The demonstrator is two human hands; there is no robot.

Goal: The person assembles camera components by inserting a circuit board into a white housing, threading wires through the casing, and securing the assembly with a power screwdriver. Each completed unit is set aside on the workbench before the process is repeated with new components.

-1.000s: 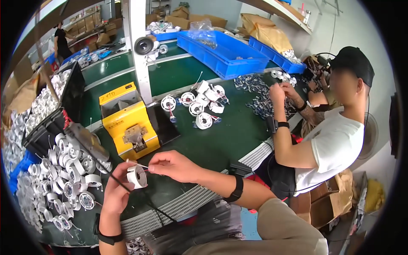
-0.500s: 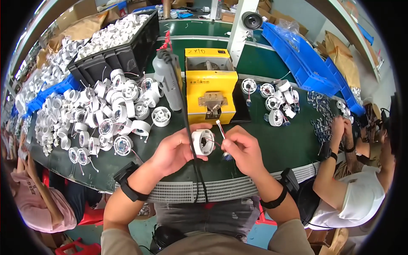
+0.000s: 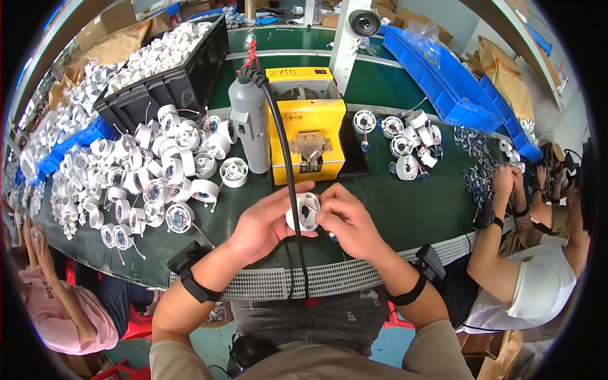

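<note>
My left hand (image 3: pixel 263 221) is closed around the side of a white round plastic housing (image 3: pixel 308 225), whose open face is turned toward my right hand. My right hand (image 3: pixel 348 225) pinches thin wires at the housing's opening, with its fingertips against the rim. A small blue-and-white part (image 3: pixel 332 237) peeks out below the right fingers, too covered to make out. The black cord (image 3: pixel 290 158) of a grey power screwdriver (image 3: pixel 250 123) hangs in front of the housing and hides part of it.
A yellow machine (image 3: pixel 307 139) stands just beyond my hands. White housings with wires (image 3: pixel 171 158) are heaped at left, before a black crate (image 3: pixel 171 82). More wired housings (image 3: pixel 408 142), blue trays (image 3: pixel 443 95) and small circuit boards (image 3: pixel 475 164) lie right. Co-workers sit on both sides.
My right hand has moved left to the housing, bringing the wires to its opening. The white connector that stuck up from those fingers is now out of sight. The view has shifted slightly.
</note>
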